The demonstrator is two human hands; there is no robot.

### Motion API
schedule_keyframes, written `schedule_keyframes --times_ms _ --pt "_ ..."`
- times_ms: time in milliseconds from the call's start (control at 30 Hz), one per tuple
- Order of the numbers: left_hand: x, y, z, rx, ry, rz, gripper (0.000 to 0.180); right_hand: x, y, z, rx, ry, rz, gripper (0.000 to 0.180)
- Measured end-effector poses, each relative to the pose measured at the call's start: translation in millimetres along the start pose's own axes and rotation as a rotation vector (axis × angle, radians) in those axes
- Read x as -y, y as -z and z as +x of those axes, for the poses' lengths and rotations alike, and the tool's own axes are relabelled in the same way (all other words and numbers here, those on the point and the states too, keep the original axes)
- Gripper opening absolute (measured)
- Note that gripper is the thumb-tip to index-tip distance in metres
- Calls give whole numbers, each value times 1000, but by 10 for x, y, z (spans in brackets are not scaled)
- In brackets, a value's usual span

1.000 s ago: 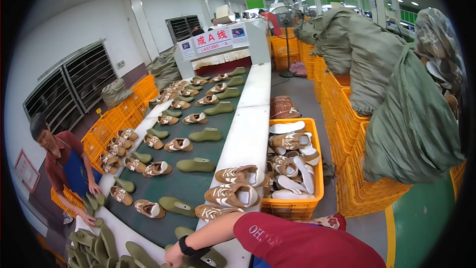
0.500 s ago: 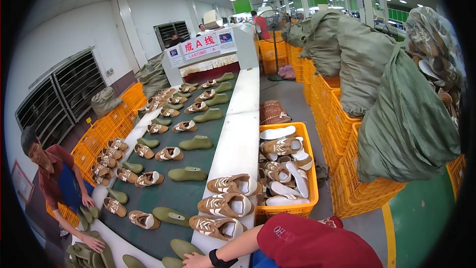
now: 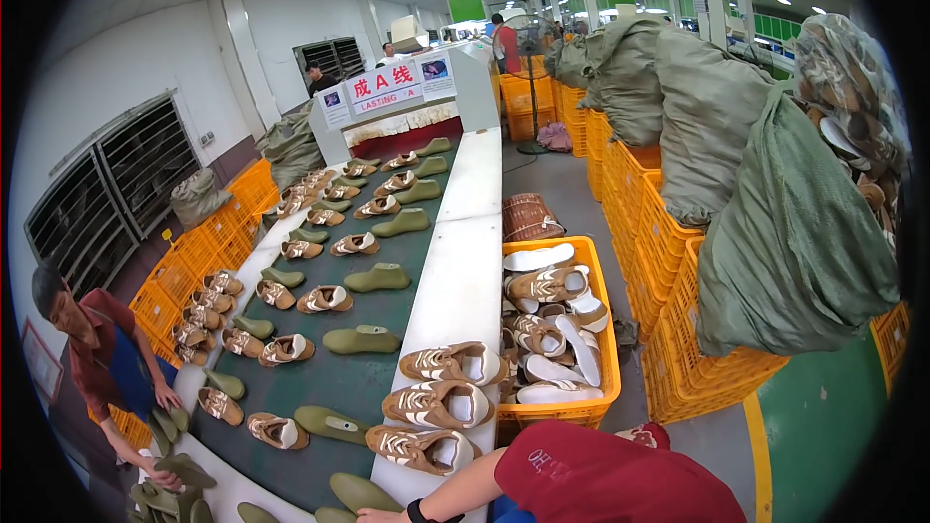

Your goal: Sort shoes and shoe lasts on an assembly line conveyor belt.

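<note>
My left hand [image 3: 384, 516], below a dark wristband [image 3: 418, 512], reaches in at the lower edge from a maroon sleeve [image 3: 581, 475]. Most of its fingers are cut off by the frame. It is right beside a green shoe last [image 3: 362, 492], and a second last [image 3: 334, 515] lies next to it; whether it grips either cannot be made out. Brown-and-white sneakers [image 3: 422, 447] stand in a short row on the white ledge [image 3: 448, 261] just beyond my forearm. Past them, more sneakers [image 3: 278, 430] and green lasts [image 3: 329, 422] lie on the dark green conveyor belt [image 3: 320, 383]. My right hand is out of view.
Across the belt, a co-worker [image 3: 102, 339] holds a green last [image 3: 186, 471] above a pile of lasts. A yellow crate [image 3: 610, 368] of sneakers stands right of the ledge. Stacked yellow crates [image 3: 668, 358] bear green sacks [image 3: 790, 242]. A machine [image 3: 475, 87] spans the belt's far end.
My left hand has slipped lower, so less of it shows. Opposite, the co-worker's hand has lifted a last off the pile. The whole view has shifted slightly.
</note>
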State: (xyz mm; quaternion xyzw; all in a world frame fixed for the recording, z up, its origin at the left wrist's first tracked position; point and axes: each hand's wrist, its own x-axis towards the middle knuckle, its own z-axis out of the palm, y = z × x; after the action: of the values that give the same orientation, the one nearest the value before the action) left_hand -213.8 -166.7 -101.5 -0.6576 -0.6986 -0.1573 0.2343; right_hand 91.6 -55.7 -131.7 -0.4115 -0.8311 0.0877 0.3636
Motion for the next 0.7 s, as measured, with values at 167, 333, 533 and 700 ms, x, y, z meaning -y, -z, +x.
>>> schedule_keyframes --times_ms 167,333,533,700 --pt "27 35 -70 7 27 2 27 -22 20 -20 -60 62 26 24" --pt "28 26 -104 13 48 0 28 -36 23 -42 -109 89 -25 25" --pt "118 -4 -189 -40 79 33 32 -5 1 -15 -98 94 -16 23" --pt "-36 168 -95 -26 197 -119 34 -6 50 -35 -96 92 -39 22"
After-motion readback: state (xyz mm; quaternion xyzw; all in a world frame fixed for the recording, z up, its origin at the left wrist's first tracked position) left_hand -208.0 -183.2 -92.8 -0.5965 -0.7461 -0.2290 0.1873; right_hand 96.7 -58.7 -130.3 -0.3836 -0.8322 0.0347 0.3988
